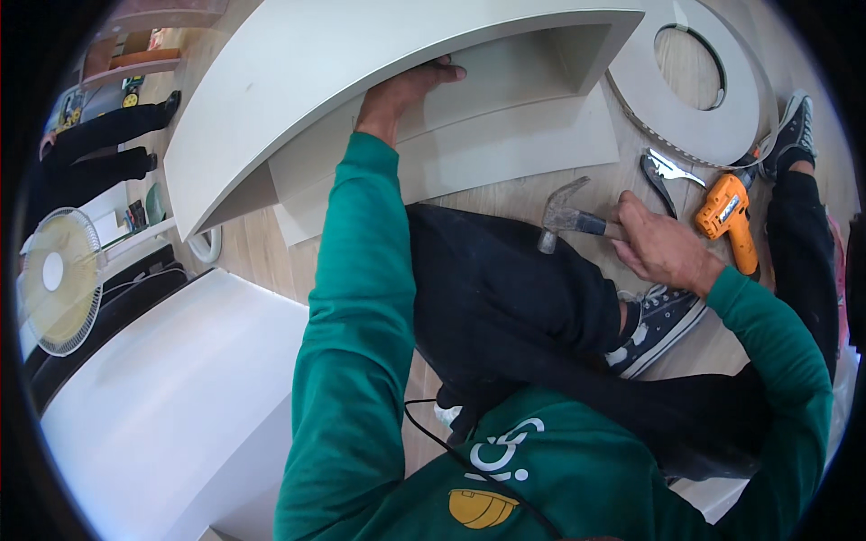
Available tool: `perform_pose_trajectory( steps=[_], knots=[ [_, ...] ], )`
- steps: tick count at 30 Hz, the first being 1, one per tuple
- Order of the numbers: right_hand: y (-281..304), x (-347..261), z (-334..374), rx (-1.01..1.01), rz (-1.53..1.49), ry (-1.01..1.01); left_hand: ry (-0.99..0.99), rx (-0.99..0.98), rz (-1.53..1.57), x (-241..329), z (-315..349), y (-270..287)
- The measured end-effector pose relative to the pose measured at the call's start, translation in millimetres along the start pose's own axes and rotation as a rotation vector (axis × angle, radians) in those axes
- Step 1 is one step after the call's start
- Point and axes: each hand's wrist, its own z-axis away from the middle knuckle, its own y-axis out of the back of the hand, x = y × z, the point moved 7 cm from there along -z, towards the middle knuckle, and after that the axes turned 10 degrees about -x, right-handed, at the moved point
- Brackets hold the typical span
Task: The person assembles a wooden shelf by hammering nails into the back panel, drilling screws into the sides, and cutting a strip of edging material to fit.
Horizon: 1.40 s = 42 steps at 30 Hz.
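My left hand (417, 90) reaches inside a white cabinet unit with a curved edge (361, 54), close under its upper panel. Its visible fingers stretch to the right against the inner surface; the panel's edge hides the others. In my right hand (663, 243) is a claw hammer (564, 215), gripped by its dark handle. The worn metal head points left, above my bent knee and apart from the cabinet. A pale flat board (532, 144) extends below the cabinet's opening.
A coil of pale edge banding (740, 117) lies right of the cabinet. Beside it are pliers with dark grips (663, 185) and an orange cordless drill (729, 215). At left stand a fan (59, 279) and a large white panel (189, 361). Another person's legs (104, 144) show at upper left.
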Motion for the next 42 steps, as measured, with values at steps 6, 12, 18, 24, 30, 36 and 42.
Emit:
perform_pose_trajectory(
  steps=[6,12,18,24,30,36,42],
  knots=[
    [10,-8,-5,0.134,-0.064,0.019,-0.103,-0.032,0.124,-9,-7,-3],
    [28,-7,-8,0.290,-0.158,-0.012,-0.050,0.029,0.078,-13,-9,-9],
    [39,-12,-24,0.408,-0.258,-0.093,-0.091,0.064,0.029,-13,-34,-22],
    [40,-12,-26,0.476,-0.390,-0.115,-0.090,-0.107,0.037,-43,-43,-14],
    [23,3,-22,0.419,-0.424,-0.202,-0.042,-0.089,-0.202,-17,-39,-11],
    [19,0,-23,0.405,-0.420,-0.159,-0.065,-0.082,0.067,-26,-43,-13],
    [29,4,-22,0.433,-0.379,-0.136,-0.031,-0.077,0.222,-23,-39,-15]
  ],
)
